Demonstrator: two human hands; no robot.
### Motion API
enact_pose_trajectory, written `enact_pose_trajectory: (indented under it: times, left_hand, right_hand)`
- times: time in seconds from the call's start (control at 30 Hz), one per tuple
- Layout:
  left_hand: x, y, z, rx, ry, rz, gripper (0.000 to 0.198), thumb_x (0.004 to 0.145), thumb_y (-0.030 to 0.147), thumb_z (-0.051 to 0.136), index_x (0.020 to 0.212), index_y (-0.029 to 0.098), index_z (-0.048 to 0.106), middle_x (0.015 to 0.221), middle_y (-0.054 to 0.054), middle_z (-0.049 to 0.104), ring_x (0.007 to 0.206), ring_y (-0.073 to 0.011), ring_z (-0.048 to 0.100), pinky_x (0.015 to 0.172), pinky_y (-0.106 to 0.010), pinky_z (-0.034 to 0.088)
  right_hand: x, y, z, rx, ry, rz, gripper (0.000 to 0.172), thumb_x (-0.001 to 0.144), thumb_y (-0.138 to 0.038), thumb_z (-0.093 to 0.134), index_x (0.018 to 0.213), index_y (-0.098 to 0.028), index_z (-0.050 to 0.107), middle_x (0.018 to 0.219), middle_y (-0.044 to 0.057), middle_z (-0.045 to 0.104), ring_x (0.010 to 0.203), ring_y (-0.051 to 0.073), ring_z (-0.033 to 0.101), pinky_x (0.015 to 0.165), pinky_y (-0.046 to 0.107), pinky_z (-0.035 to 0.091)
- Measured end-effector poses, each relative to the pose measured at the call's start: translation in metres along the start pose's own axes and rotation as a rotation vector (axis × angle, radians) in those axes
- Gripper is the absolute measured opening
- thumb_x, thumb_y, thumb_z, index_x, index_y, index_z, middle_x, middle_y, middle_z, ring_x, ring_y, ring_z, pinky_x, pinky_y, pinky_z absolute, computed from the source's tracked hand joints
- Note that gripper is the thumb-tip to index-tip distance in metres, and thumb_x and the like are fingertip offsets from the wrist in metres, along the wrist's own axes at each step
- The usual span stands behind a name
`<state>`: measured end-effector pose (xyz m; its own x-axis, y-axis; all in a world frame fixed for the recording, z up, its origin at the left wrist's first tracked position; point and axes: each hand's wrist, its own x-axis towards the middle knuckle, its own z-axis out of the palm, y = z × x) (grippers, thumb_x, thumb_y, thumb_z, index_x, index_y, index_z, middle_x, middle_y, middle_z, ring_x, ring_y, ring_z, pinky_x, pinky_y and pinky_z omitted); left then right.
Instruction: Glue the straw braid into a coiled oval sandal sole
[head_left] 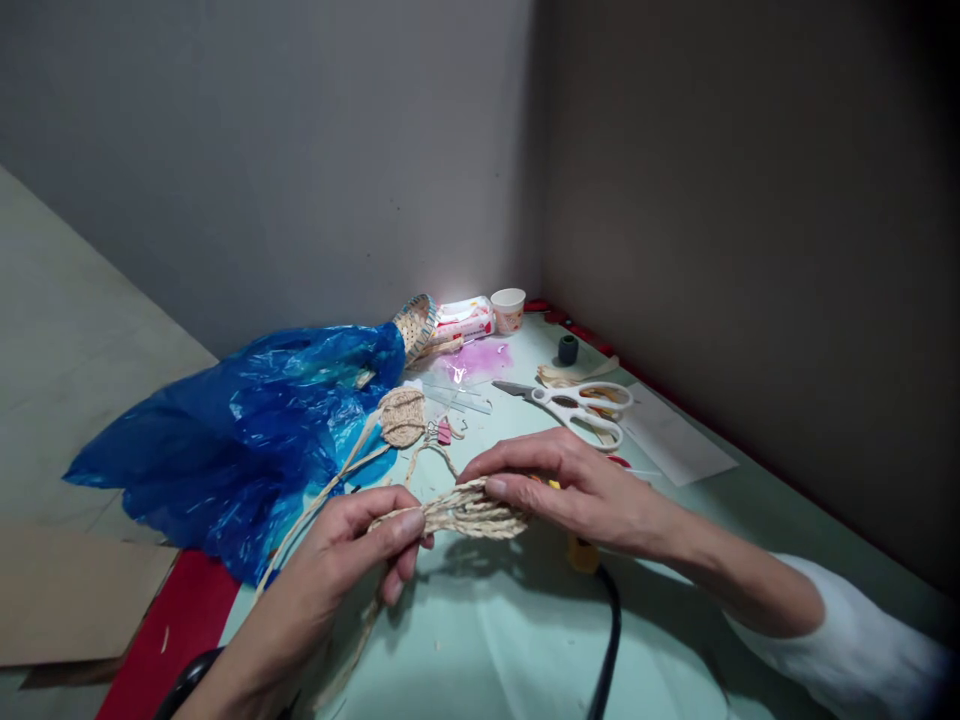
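Observation:
A bundle of braided straw cord (472, 515) is stretched between my hands above the pale green table. My left hand (375, 535) pinches its left end between thumb and fingers, and a loose cord hangs below that hand. At the bundle's right part, my right hand (547, 485) holds the strands between thumb and fingers. Beyond my left hand lies a round woven straw piece (403, 416) with long cords trailing toward the left forearm. Small pink clips (444, 431) lie beside it.
White-handled scissors (574, 402) lie behind my right hand, near white paper (679, 435) and a dark spool (568, 349). A blue plastic bag (247, 430) covers the left side. A paper cup (508, 311) stands at the back. A black cable (611, 640) runs in front.

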<state>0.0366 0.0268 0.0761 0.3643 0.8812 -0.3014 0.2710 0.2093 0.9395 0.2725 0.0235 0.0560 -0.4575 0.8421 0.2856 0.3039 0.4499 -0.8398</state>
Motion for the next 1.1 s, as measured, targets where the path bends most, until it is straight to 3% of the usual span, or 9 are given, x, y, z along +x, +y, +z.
enact_pose_trajectory:
  times: [0.23, 0.4, 0.67, 0.77, 0.93, 1.1]
  left_hand:
    - [0.004, -0.006, -0.006, 0.127, -0.108, 0.028, 0.021, 0.083, 0.038, 0.067, 0.087, 0.019, 0.074, 0.072, -0.003, 0.067, 0.057, -0.0117, 0.054, 0.056, -0.021, 0.039]
    - [0.004, -0.008, -0.005, 0.202, -0.117, 0.056, 0.019, 0.085, 0.038, 0.063, 0.083, 0.021, 0.072, 0.072, 0.000, 0.063, 0.059, -0.0108, 0.047, 0.052, -0.019, 0.032]
    - [0.001, -0.006, -0.001, 0.205, -0.090, 0.083, 0.017, 0.087, 0.035, 0.057, 0.091, 0.023, 0.069, 0.076, -0.001, 0.068, 0.067, -0.0148, 0.053, 0.057, -0.021, 0.035]
    - [0.002, -0.006, -0.001, 0.258, -0.076, 0.123, 0.019, 0.088, 0.036, 0.056, 0.086, 0.022, 0.069, 0.073, 0.000, 0.067, 0.063, -0.0142, 0.051, 0.056, -0.022, 0.034]
    - [0.003, -0.004, 0.000, 0.343, -0.174, 0.087, 0.019, 0.090, 0.031, 0.054, 0.080, 0.020, 0.065, 0.072, 0.002, 0.065, 0.066, -0.0138, 0.053, 0.061, -0.023, 0.037]
    - [0.006, -0.004, 0.001, 0.358, -0.219, 0.081, 0.019, 0.090, 0.028, 0.052, 0.079, 0.019, 0.064, 0.073, 0.003, 0.064, 0.071, -0.0138, 0.055, 0.063, -0.023, 0.037]
  right_hand:
    - [-0.003, -0.004, 0.007, -0.056, 0.046, 0.003, 0.023, 0.093, -0.018, 0.055, 0.105, -0.023, 0.074, 0.093, 0.001, 0.077, 0.080, 0.016, 0.067, 0.070, 0.026, 0.050]
    - [-0.003, -0.007, 0.011, -0.013, 0.015, 0.063, 0.021, 0.093, -0.021, 0.055, 0.096, -0.021, 0.076, 0.083, 0.001, 0.076, 0.074, 0.016, 0.065, 0.064, 0.025, 0.048]
    - [-0.003, -0.006, 0.012, -0.075, 0.002, 0.084, 0.023, 0.093, -0.020, 0.052, 0.096, -0.020, 0.075, 0.084, 0.002, 0.076, 0.074, 0.017, 0.065, 0.064, 0.027, 0.045]
    - [-0.002, -0.007, 0.010, -0.100, -0.019, 0.084, 0.024, 0.092, -0.018, 0.053, 0.096, -0.019, 0.076, 0.080, 0.001, 0.075, 0.071, 0.015, 0.063, 0.062, 0.026, 0.043]
    - [-0.001, -0.010, 0.006, -0.048, -0.091, 0.088, 0.023, 0.088, -0.013, 0.056, 0.094, -0.015, 0.077, 0.077, 0.001, 0.071, 0.067, 0.013, 0.059, 0.064, 0.025, 0.042]
    - [-0.001, -0.008, 0.006, -0.038, -0.107, -0.016, 0.030, 0.083, -0.002, 0.052, 0.097, -0.011, 0.077, 0.081, 0.004, 0.071, 0.074, 0.013, 0.061, 0.072, 0.024, 0.043]
